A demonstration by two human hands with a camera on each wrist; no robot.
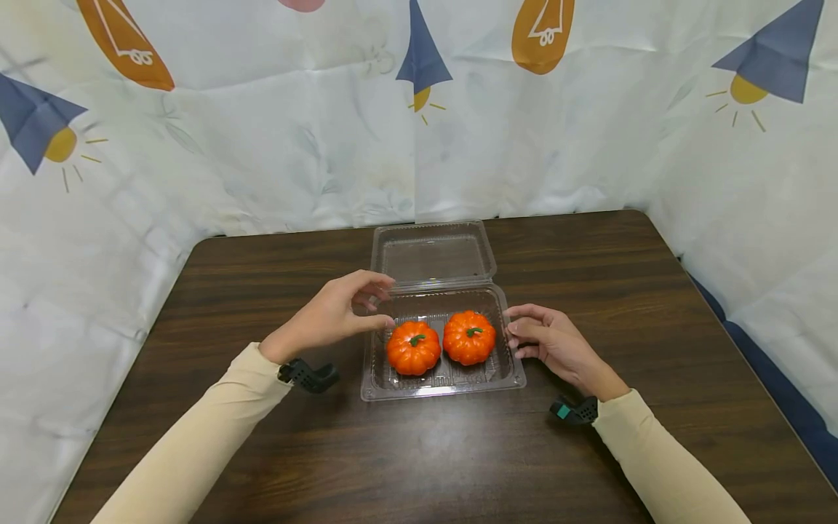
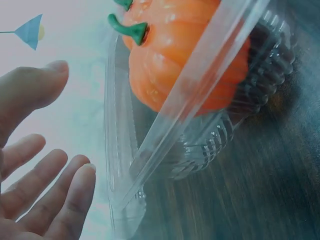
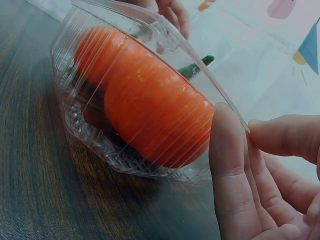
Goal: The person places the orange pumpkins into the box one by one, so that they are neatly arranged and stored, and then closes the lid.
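Clamshell [image 1: 442,378] sits centre frame on the table [image 1: 262,451], lid [image 1: 432,251] flopped open flat toward the top of the frame, near the far table edge. Two pumpkins in the tray: left pumpkin [image 1: 413,348] and right pumpkin [image 1: 468,337], side by side, just about touching. Bare tabletop on both sides and along the bottom of the frame; curtain [image 1: 196,145] closes off the back and both sides.

Left hand [image 1: 340,313] hovers at the tray's left rim, fingers loosely curved, thumb apart, gripping nothing. The left wrist view shows a gap between fingertips [image 2: 80,187] and the rim.

Right hand [image 1: 553,342] is at the right rim, fingers relaxed. In the right wrist view the thumb [image 3: 230,165] touches the rim; no pinch visible.
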